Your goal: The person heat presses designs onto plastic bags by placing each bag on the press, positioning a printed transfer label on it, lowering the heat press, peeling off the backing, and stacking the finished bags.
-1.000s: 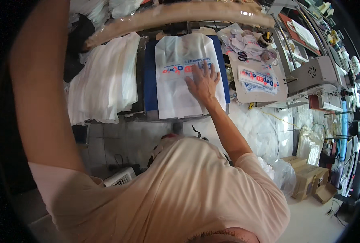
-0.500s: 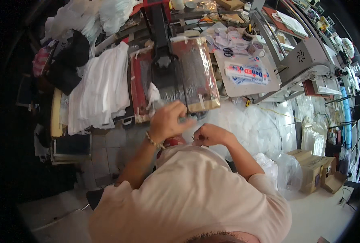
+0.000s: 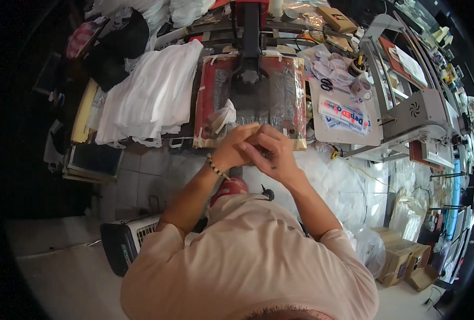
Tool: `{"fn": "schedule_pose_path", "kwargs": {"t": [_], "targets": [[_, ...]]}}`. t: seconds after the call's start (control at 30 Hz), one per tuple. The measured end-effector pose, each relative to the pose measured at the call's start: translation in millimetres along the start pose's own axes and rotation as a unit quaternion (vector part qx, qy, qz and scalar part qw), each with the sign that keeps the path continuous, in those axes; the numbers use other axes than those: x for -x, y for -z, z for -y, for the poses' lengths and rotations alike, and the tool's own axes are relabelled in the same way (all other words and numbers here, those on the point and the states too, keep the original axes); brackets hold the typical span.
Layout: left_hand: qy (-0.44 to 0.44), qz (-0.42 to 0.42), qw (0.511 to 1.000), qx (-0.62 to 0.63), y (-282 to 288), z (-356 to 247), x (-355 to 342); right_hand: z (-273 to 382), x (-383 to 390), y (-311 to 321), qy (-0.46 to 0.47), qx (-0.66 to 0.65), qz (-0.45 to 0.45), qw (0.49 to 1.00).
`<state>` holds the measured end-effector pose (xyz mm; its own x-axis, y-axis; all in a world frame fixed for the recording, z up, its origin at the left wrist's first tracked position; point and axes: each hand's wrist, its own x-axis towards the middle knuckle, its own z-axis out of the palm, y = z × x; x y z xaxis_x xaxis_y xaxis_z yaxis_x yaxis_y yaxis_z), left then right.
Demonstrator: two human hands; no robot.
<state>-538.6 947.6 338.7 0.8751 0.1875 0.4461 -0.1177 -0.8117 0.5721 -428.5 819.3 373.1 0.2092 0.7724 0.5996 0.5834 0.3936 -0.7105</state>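
Left hand (image 3: 236,146) and right hand (image 3: 279,156) met at the near edge of red press (image 3: 207,85); fingers curled, I couldn't tell on what. White cloth (image 3: 223,116) atop slanted away, nearer left.

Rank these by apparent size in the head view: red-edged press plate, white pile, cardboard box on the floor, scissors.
1. Red-edged press plate and white pile: too alike to rank, with hands covering part of the plate's near edge.
2. Cardboard box on the floor.
3. Scissors.
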Motion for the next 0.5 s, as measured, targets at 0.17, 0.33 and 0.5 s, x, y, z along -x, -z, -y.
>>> {"fn": "schedule_pose_path", "kwargs": {"t": [0.17, 0.33, 0.5], "targets": [[0.141, -0.115, 0.975, 0.125, 38, 19, -24, -28, 3, -33, 0.002, 0.001, -0.093, 0.996], [0.193, -0.146, 0.967, 0.084, 60, 90, -55, -26, -6, -34, -0.047, 0.114, 0.124, 0.985], [0.152, -0.19, 0.969, -0.035, 31, 149, -74, -24, -9, -35, -0.089, 0.12, 0.158, 0.976]]}}
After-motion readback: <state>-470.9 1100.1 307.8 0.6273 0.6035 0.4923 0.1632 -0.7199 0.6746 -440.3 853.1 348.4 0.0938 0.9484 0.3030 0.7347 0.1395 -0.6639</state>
